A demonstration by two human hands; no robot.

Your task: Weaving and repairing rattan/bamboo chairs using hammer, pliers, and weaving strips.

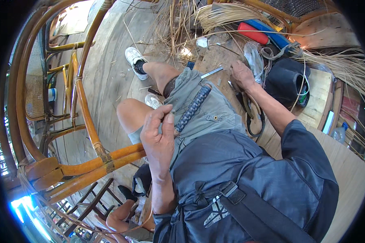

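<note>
My left hand is raised over my lap in front of a rattan chair frame. Its thumb and fingertips press together; anything between them is too small to tell. Right behind it, a pole end wrapped in dark braided weave lies across my grey shorts. My right hand rests low on the wooden bench to the right, fingers curled down, with whatever is under them hidden. Close to it are a flat metal strip, a dark-handled tool and a clear plastic bag.
Beyond the bench lie bundled cane strips, a red-and-blue tool and a black bag. A plastic bottle stands far right. Curved rattan chairs crowd the left. Another person's leg shows at lower left.
</note>
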